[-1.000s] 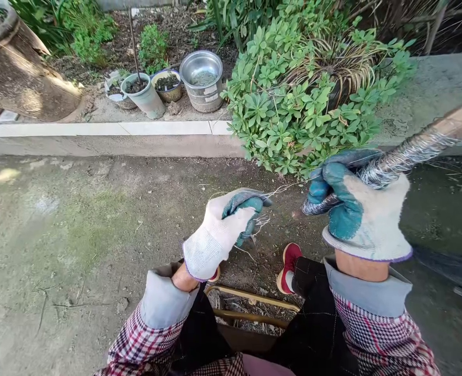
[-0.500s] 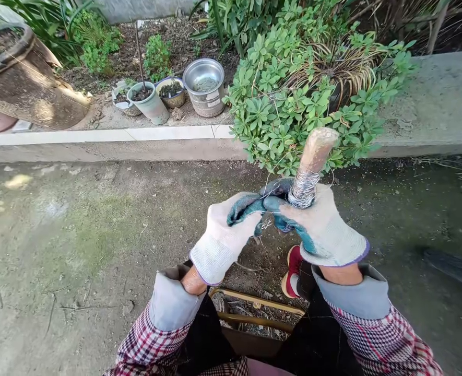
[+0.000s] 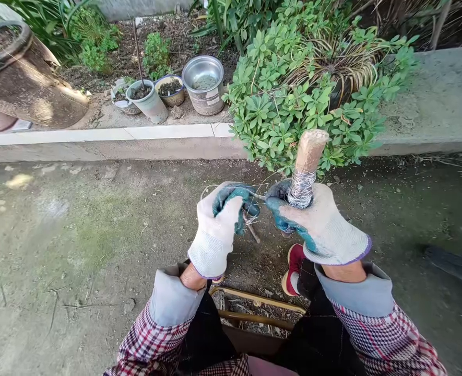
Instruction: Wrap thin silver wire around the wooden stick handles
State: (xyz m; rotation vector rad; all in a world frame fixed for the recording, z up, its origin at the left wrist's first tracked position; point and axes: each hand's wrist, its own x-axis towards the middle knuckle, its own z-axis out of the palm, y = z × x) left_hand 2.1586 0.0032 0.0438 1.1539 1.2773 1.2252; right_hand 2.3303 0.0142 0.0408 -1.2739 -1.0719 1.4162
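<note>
The right hand (image 3: 324,227), in a white knit glove with a teal coated palm, is closed around a pale wooden stick wound with thin silvery wire (image 3: 304,172). The stick stands nearly upright out of the top of the fist, bare wood above and the wire coil just over the fingers, probably so the winding stays in plain sight. The left hand (image 3: 218,227), gloved the same way, is pinched shut on the loose end of fine wire (image 3: 254,196), which runs the short gap across to the coil. The strand looks taut, likely held that way to keep it from springing loose, and a faint loop of it arcs above the left fingers. The two hands sit close together, fingertips almost meeting.

Below the grip are the person's plaid sleeves with grey cuffs, dark trousers, a red shoe (image 3: 291,263) on the dirt and the brassy frame of a low stool (image 3: 254,308). Just beyond the stick's tip spreads a leafy green shrub (image 3: 293,99), its branches close enough to snag stray wire. Well off to the left past a concrete kerb (image 3: 97,137) stand a steel bowl (image 3: 205,83), small grey plant pots (image 3: 146,99) and a large tilted brown pot (image 3: 23,83).
</note>
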